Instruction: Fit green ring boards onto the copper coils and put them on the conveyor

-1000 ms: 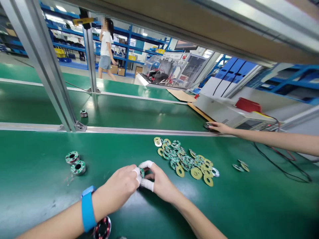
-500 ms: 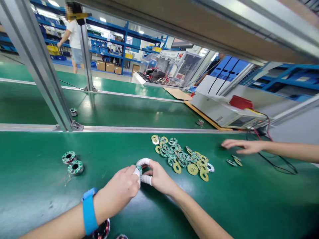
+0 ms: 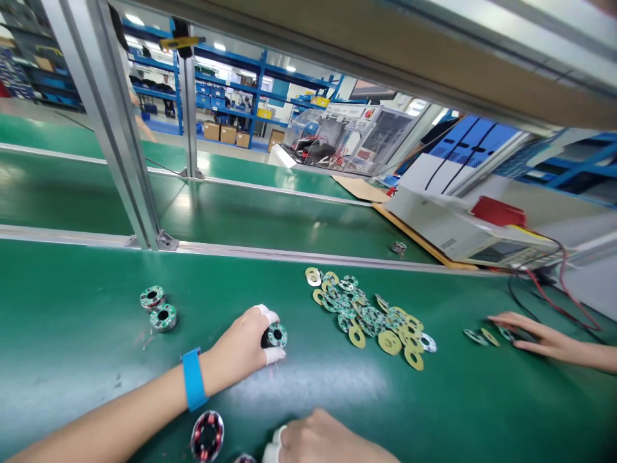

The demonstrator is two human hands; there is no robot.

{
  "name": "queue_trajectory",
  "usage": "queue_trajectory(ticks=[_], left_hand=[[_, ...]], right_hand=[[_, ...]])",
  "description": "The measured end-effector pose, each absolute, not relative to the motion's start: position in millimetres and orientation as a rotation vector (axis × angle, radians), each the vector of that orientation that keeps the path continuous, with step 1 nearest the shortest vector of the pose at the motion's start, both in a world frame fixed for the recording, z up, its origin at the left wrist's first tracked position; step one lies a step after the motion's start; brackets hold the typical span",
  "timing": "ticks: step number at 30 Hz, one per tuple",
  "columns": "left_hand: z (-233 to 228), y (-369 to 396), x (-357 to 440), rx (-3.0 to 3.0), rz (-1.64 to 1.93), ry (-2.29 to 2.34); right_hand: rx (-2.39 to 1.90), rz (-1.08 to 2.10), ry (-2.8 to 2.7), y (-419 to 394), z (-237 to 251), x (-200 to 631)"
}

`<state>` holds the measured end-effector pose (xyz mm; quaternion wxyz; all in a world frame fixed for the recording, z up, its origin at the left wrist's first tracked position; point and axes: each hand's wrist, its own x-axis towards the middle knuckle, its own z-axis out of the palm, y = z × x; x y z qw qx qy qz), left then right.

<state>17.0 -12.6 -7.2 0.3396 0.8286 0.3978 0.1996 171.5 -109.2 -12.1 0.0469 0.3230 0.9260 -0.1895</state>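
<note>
Pinched between thumb and capped fingers, the left hand (image 3: 243, 344) holds a small round coil (image 3: 276, 335) on the green belt (image 3: 72, 334); the right hand (image 3: 322, 444) lies loosely curled, holding nothing visible.

A glossy green conveyor-style work surface (image 3: 72, 347) carries a loose heap of green and yellow ring-shaped circuit discs (image 3: 371, 318), two round green-topped coil assemblies (image 3: 158, 308) side by side, a few stray discs (image 3: 482, 336), and what looks like a red-wound coil (image 3: 207, 435).

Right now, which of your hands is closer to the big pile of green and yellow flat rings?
Left. The left hand sits just beside the pile of green and yellow flat rings; the right hand is lower, near the bottom edge.
</note>
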Motion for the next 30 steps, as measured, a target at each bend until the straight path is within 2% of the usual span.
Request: queue_trajectory(ticks=[3, 6, 9, 13, 15, 18, 20, 23, 27, 30], left_hand=[[-7.0, -14.1, 18.4, 2.168, 0.532, 1.047], [-5.5, -11.2, 15.4, 2.202, 0.53, 1.07], [-0.6, -0.4, 4.7, 2.295, 0.514, 1.221], [4.8, 14.2, -10.6, 2.45, 0.643, 1.54], [4.3, 14.9, -12.4, 2.458, 0.706, 1.409], [1.4, 8.3, -7.6, 2.287, 0.53, 0.956], [-0.2, 2.8, -2.3, 2.151, 0.434, 0.777], [-1.5, -1.7, 3.9, 2.073, 0.47, 0.723], [-5.0, -0.7, 5.8, 2.106, 0.509, 0.704], [-7.7, 0.9, 5.0, 2.166, 0.494, 0.709]], right_hand=[[0.996, -0.652, 2.817, -108.4, -12.0, 172.2], [1.012, -0.801, 2.805, -94.8, 14.3, 182.2], [1.244, -0.921, 2.769, -77.2, 37.0, 192.6], [1.555, -1.026, 2.722, -61.6, 31.3, 196.3], [1.686, -1.097, 2.753, -57.4, 19.4, 195.2], [1.942, -1.167, 2.759, -54.8, 2.4, 192.2], [2.112, -1.108, 2.71, -55.4, -5.0, 189.0], [2.19, -0.866, 2.747, -58.4, -9.1, 184.5], [1.931, -0.429, 3.094, -61.0, -7.8, 184.3], [1.741, -0.279, 3.266, -61.5, -7.3, 188.0]])
